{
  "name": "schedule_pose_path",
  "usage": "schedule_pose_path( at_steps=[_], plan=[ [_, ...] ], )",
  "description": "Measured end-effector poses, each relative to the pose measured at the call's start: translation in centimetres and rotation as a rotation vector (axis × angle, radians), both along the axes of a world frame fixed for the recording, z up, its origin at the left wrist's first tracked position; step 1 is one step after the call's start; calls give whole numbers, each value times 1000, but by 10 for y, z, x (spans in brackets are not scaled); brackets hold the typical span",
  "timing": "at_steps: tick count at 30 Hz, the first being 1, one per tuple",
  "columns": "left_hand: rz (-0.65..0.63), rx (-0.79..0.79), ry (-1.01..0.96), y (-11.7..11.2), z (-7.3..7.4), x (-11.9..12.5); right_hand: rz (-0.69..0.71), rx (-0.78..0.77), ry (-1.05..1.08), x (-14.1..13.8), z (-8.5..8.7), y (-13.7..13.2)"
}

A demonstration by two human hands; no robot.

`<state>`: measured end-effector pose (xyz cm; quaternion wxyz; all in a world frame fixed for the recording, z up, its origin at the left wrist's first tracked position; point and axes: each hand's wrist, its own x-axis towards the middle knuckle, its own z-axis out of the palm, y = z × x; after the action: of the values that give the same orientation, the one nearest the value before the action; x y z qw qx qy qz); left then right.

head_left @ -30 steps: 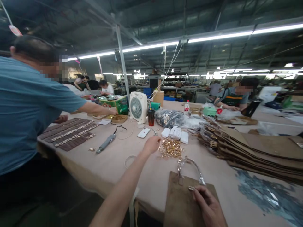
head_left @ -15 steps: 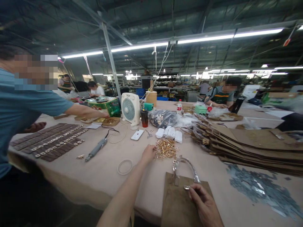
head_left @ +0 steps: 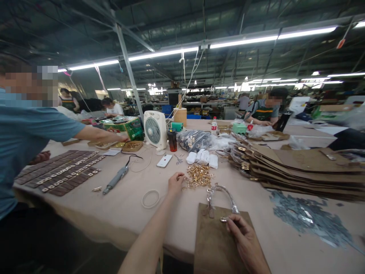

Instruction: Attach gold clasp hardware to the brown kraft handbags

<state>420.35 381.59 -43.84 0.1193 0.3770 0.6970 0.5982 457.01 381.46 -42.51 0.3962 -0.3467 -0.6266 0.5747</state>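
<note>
My left hand (head_left: 176,183) is at the left edge of a pile of small gold metal fittings (head_left: 198,175). Its thumb and fingers are bent together, and whatever they hold is too small to make out. My right hand (head_left: 244,236) pinches the near end of a curved bag handle (head_left: 228,196) wrapped in clear plastic. Below that handle lies a flat brown bag panel (head_left: 212,243), reaching the table's front edge. The handle's other end rests at the panel's top left.
Left of me are a grey electric screwdriver (head_left: 116,180), a white ring (head_left: 150,199) and rows of brown straps (head_left: 62,171), with a co-worker (head_left: 42,121) reaching over. A phone (head_left: 164,160) and fan (head_left: 155,129) stand beyond; stacked brown panels (head_left: 302,167) and grey pieces (head_left: 310,217) lie right.
My left hand has drawn slightly left, away from the gold fittings. The right hand keeps its pinch on the handle end. The whole view has shifted a little.
</note>
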Motion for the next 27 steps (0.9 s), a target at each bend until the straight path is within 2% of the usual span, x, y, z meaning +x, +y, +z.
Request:
schedule_pose_path(
  at_steps=[6,11,17,27],
  plan=[
    [11,112,-216,5,-10,-1,-10,-30,41,1,1,0],
    [1,137,-281,5,-15,-1,-30,-56,71,0,3,-1],
    [-7,10,-214,3,-15,-7,-21,-64,73,1,2,-2],
    [-248,-122,22,-21,0,-3,-24,-84,69,0,0,0]
  ],
)
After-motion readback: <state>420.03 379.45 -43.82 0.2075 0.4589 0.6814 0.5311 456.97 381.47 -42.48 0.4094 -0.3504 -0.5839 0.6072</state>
